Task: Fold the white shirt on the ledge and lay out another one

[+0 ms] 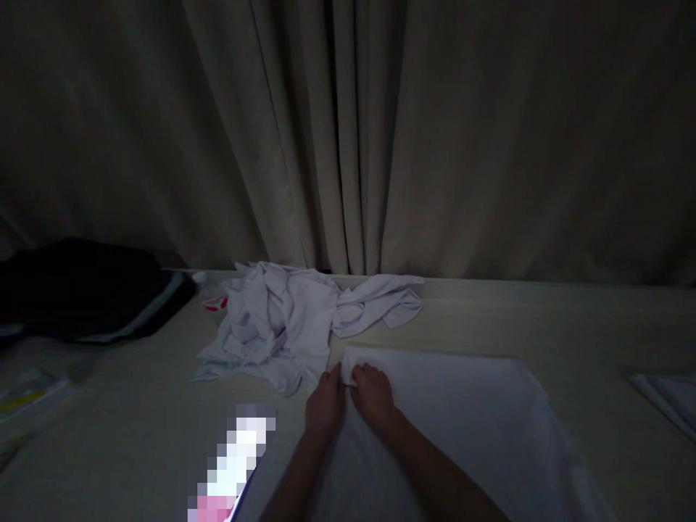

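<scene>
A white cloth (457, 413) lies spread out in front of me, its far edge nearly straight. Close to its far left corner, my left hand (325, 402) is closed on the cloth's left edge. Just to the right, my right hand (374, 394) has its fingers curled in and pinches the same corner area, where the fabric bunches a little. The fingertips are partly hidden in the dim light. Whether the cloth is a garment I cannot tell.
Beyond my hands lies a crumpled white cloth (283, 312), with a clear plastic bottle (214, 296) beside it. A lit, blurred-out screen (236, 460) is at near left. Black fabric (81, 290) lies far left, another pale cloth (671, 395) right. Curtains (462, 145) hang behind.
</scene>
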`<state>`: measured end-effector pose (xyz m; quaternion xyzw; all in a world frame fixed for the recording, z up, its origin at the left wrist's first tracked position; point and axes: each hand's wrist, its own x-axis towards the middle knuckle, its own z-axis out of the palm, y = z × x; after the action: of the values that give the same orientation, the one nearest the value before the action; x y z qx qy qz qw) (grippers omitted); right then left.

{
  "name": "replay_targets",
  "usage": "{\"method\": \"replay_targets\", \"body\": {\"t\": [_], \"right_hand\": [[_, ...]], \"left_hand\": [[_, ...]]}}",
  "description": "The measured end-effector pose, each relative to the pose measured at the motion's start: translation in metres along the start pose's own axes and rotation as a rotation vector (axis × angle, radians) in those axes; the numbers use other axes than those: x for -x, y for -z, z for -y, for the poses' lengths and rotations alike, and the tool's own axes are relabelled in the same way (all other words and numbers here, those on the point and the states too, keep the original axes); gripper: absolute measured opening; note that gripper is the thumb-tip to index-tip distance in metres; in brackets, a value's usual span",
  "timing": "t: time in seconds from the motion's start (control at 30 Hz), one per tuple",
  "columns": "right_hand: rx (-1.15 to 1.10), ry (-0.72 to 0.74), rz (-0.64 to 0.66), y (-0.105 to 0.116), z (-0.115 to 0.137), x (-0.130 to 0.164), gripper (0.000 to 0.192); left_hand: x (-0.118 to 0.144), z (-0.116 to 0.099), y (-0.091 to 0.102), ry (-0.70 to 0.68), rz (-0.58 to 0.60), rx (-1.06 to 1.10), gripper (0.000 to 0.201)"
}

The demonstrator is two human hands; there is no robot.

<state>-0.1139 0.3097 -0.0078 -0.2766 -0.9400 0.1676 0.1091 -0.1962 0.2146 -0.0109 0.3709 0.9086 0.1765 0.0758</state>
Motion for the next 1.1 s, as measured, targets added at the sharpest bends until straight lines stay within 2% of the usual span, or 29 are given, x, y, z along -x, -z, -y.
{"method": "replay_targets", "body": {"t": [0.17,0.37,0.53,0.63,0.73,0.83,0.9,1.0,1.1], "right_hand": [[-0.116,-0.043,-0.131,0.004,-0.002,0.005,0.015],[-0.156,-0.065,-0.164,0.009,-0.006,0.006,0.01],[-0.171,0.002,-0.139,0.007,-0.007,0.007,0.011],[-0.16,0.051,-0.136,0.004,-0.005,0.008,0.011],[-0.131,0.103,-0.111,0.002,-0.002,0.01,0.012],[-0.147,0.173,-0.064,0.003,0.002,0.016,0.016],[-0.212,0.18,-0.092,0.01,-0.003,0.027,0.02],[-0.324,0.083,-0.243,0.031,-0.037,0.053,0.024],[-0.339,-0.12,-0.382,0.067,-0.112,0.091,0.025]], "left_hand": [[0.004,-0.012,0.014,-0.075,-0.062,-0.116,0.036],[-0.006,-0.023,0.014,0.0,0.01,0.111,0.035],[-0.023,-0.019,0.012,0.039,0.119,0.344,0.035],[-0.028,-0.014,0.014,0.101,0.216,0.465,0.05],[-0.031,-0.009,0.014,0.173,0.287,0.55,0.046],[-0.037,-0.004,0.01,0.197,0.285,0.565,0.043],[-0.043,-0.002,0.007,0.169,0.243,0.544,0.04],[-0.05,0.0,0.002,0.118,0.176,0.491,0.033],[-0.055,0.005,-0.002,0.13,0.141,0.462,0.026]]}}
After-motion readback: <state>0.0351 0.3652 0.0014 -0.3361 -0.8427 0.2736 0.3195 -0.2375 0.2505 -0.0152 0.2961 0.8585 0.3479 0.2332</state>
